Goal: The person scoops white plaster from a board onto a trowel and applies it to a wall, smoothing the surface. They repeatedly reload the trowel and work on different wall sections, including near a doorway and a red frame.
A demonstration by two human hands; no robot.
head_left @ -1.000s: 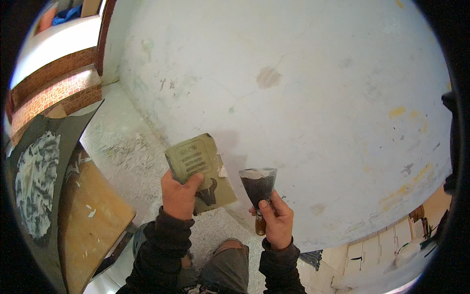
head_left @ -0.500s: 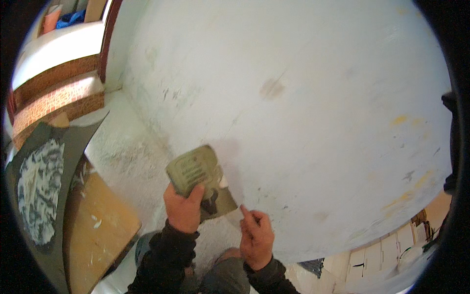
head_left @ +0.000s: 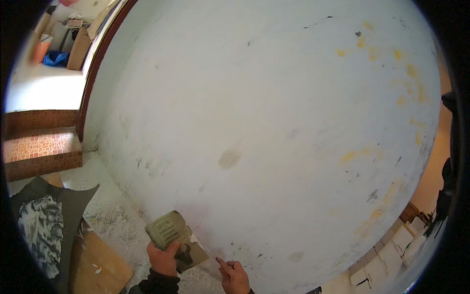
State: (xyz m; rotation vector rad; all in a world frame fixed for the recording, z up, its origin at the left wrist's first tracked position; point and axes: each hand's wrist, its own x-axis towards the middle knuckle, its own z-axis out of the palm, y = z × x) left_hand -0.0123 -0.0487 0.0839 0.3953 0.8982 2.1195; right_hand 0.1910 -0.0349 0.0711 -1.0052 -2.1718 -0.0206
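In my left hand (head_left: 162, 260) is a flat, bendy olive-green piece (head_left: 169, 234) with dark printing, pinched under the thumb. Its right-hand part is browner with a dark shape, and a small white dab sits on its right edge. It is tilted in front of the lower part of a white wall (head_left: 274, 112). My right hand (head_left: 235, 277) is just right of its lower corner, index finger stretched toward that corner and the other fingers curled in. Nothing shows in this hand, and I cannot tell whether the fingertip touches the wall.
To the lower left, a dark sheet smeared with white paste (head_left: 41, 235) lies over a wooden board (head_left: 98, 264). Brown tiled steps (head_left: 44, 147) lead to a doorway with a dark red frame (head_left: 98, 63). White dust and crumbs cover the floor (head_left: 110, 220). White cabinets (head_left: 374, 267) stand far right.
My view has tipped upward, so more wall and doorway show and both hands appear lower and further left. My left hand keeps hold of the olive-green piece.
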